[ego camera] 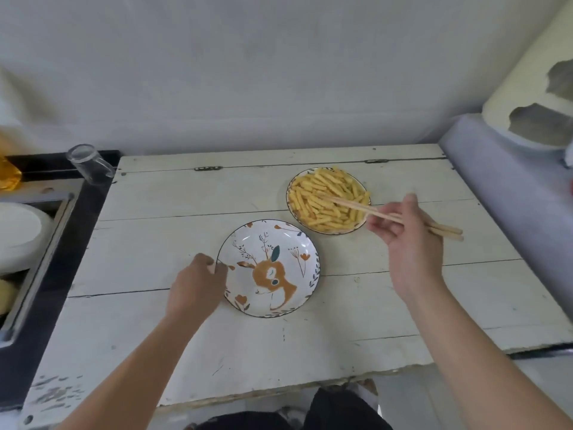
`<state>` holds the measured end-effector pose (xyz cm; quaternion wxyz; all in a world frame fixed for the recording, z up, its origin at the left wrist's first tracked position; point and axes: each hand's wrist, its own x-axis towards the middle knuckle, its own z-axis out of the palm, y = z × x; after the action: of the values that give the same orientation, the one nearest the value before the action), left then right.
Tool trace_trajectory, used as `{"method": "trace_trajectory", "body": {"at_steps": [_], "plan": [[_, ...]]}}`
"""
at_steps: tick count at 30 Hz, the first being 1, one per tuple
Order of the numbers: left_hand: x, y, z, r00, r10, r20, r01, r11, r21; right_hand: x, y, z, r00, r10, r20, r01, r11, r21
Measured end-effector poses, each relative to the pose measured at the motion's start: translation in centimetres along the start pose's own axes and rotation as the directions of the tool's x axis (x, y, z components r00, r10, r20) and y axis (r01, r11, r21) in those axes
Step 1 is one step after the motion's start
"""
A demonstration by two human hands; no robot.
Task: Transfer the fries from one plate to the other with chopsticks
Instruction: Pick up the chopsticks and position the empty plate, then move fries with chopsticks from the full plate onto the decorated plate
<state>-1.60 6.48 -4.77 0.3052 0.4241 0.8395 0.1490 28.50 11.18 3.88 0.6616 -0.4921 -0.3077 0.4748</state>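
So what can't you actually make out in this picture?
Head view only:
- Chopsticks tips: too blurred against the fries to tell whether one is pinched.
- Deer plate left rim: covered by the left hand.
- White dish: cut off by the left edge.

a clear glass (90,164) lies tipped beside a black counter (49,274) left of the white planks (279,352).
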Motion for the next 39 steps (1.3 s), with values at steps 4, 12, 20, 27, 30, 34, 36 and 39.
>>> {"method": "trace_trajectory", "body": {"at_steps": [4,12,20,27,30,34,36,39], "plan": [[1.7,0.0,0.0,0.971,0.209,-0.119,-0.238,0.905,-0.352,2.1,0.7,3.5,0.994,-0.110,0.024,0.111,0.994,-0.017],[5.6,1.3,3.0,0.948,0.220,-0.231,-0.316,0.543,-0.778,6.3,7.3,4.9,0.954,-0.240,0.180,0.234,0.971,0.053],[5.3,1.5,4.2,0.911,0.325,-0.252,-0.405,0.595,-0.695,6.4,8.9,1.6,0.907,-0.397,0.139,0.383,0.916,0.119],[3.1,1.2,4.0,0.911,0.332,-0.244,-0.402,0.584,-0.706,5.2,6.7,-0.4,0.804,-0.584,0.115,0.594,0.796,-0.117],[2.9,1.0,4.0,0.913,0.328,-0.242,-0.398,0.584,-0.707,5.3,6.6,-0.7,0.789,-0.597,0.146,0.615,0.773,-0.159],[2.9,0.8,4.1,0.914,0.321,-0.248,-0.395,0.568,-0.722,5.6,7.4,-0.9,0.789,-0.587,0.183,0.615,0.760,-0.211],[3.2,0.7,4.2,0.910,0.328,-0.255,-0.405,0.566,-0.719,5.7,7.3,-0.9,0.787,-0.592,0.174,0.617,0.750,-0.240],[3.7,0.7,4.3,0.910,0.328,-0.254,-0.405,0.570,-0.715,6.1,7.5,-0.8,0.775,-0.606,0.178,0.630,0.722,-0.286]]}}
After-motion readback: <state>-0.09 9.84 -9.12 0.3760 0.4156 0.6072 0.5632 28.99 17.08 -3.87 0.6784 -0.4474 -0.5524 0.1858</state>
